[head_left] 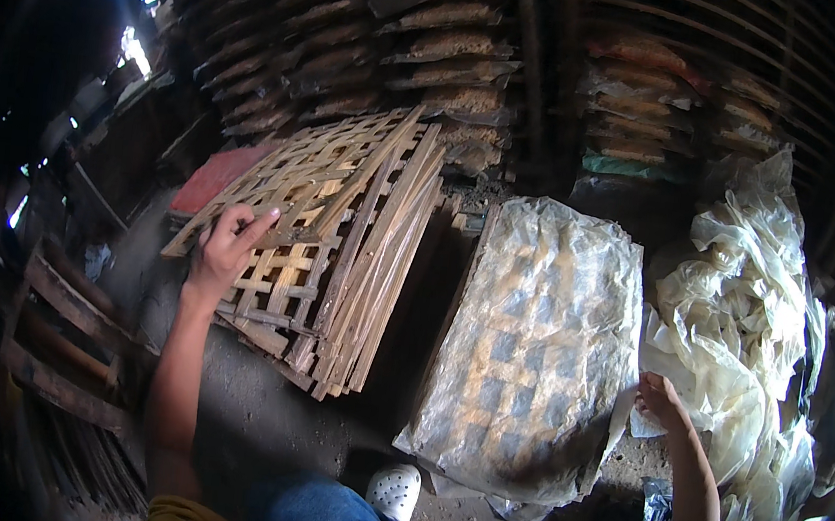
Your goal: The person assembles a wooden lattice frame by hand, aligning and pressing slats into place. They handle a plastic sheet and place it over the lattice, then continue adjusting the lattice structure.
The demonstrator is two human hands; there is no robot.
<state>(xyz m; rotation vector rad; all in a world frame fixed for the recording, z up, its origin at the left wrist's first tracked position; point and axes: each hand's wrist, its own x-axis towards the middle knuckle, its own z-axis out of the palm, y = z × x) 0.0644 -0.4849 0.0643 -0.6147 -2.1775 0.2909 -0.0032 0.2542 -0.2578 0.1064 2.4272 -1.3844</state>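
Note:
A stack of woven bamboo trays [386, 293] with wooden edge strips lies on the left. My left hand [225, 250] pinches the near edge of the top bamboo tray [289, 183], which tilts up off the tray below it. To the right, a cloudy plastic sheet [552, 374] covers another woven tray, whose lattice shows through. My right hand [662, 399] is closed at the right edge of this sheet and seems to grip it; its fingertips are partly hidden.
A heap of crumpled plastic sheets [746, 292] stands at the right. Racks of filled trays [446, 72] line the back. A red sheet [214, 181] lies behind the stack, a wooden frame [72, 353] at the left. My white clogs [393, 491] are close to the covered tray.

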